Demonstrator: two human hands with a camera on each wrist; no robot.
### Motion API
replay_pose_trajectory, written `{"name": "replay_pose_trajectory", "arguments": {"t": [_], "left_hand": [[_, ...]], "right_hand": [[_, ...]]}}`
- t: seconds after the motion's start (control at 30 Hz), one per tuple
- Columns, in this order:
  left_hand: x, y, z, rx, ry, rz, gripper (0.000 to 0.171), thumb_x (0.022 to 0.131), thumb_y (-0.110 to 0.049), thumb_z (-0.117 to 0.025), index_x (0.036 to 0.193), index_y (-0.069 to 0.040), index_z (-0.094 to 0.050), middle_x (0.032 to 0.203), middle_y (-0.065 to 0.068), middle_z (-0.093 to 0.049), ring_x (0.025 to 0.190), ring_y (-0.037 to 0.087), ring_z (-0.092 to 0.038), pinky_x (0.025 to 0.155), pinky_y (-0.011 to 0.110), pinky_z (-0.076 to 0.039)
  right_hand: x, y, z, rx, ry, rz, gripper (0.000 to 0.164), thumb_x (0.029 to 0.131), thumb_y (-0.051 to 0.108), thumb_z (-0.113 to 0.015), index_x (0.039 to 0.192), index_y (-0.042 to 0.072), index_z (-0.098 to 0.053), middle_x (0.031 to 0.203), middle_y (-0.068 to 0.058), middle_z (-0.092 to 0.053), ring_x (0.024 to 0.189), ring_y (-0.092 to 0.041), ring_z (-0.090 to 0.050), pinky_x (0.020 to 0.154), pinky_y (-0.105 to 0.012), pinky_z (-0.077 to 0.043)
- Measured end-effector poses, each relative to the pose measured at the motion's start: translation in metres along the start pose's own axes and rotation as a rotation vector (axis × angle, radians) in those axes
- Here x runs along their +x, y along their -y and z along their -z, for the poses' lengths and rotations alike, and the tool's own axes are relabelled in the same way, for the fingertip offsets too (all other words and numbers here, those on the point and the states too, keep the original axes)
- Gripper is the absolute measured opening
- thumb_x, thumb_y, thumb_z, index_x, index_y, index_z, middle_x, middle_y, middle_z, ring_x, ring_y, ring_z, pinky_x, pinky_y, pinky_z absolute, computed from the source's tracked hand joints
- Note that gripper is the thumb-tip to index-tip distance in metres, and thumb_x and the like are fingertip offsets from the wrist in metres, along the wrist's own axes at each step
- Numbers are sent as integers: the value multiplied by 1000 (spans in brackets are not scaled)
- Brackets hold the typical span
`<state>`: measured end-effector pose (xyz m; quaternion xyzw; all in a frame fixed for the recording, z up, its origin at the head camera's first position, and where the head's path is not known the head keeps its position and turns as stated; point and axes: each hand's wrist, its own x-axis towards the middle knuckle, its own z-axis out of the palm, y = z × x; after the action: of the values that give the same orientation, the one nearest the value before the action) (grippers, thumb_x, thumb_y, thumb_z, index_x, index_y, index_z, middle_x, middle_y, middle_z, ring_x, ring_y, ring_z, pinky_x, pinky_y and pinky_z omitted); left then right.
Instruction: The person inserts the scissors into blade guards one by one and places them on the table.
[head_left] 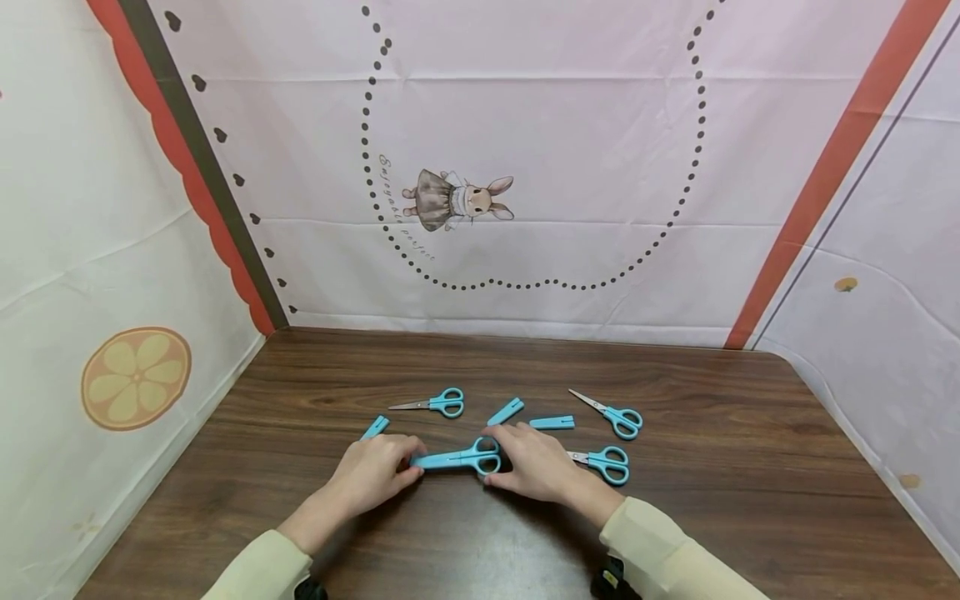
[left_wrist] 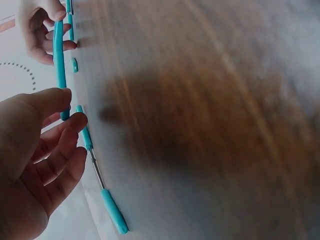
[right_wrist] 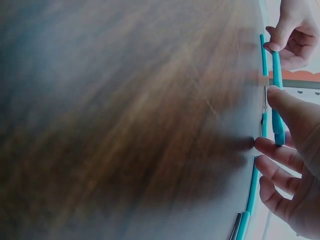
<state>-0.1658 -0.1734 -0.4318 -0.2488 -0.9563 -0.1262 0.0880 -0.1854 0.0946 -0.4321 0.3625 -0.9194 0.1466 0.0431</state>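
A pair of light blue scissors [head_left: 478,452] with a matching blade cover [head_left: 442,460] over its blades is held level between both hands, a little above the table in the wrist views. My left hand [head_left: 377,473] pinches the cover's tip between thumb and index finger, its other fingers loosely bent. At the other end, my right hand [head_left: 542,465] grips the handle loops with thumb and fingers. A loose cover [head_left: 375,427] lies just beyond the left hand. Bare scissors [head_left: 597,460] lie beside the right hand, their blade tips hidden behind it.
On the brown wooden table [head_left: 337,367], farther back, lie bare-bladed scissors [head_left: 437,403] and another bare pair [head_left: 611,412] at the right. Between them are two loose covers, one slanted [head_left: 506,411] and one level [head_left: 551,422]. A printed cloth [head_left: 540,150] hangs behind the table.
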Motion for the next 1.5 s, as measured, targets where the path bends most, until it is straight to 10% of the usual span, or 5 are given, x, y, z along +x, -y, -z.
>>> {"name": "replay_pose_trajectory", "arguments": {"t": [1.5], "left_hand": [[1, -1, -4, 5, 11, 32, 10, 75, -28, -74, 83, -26, -67, 58, -20, -40, 50, -3, -36, 45, 19, -30]], "right_hand": [[3, 1, -2, -6, 48, -2, 57, 83, 44, -65, 129, 15, -49, 122, -5, -53, 105, -21, -55, 76, -35, -49]]}}
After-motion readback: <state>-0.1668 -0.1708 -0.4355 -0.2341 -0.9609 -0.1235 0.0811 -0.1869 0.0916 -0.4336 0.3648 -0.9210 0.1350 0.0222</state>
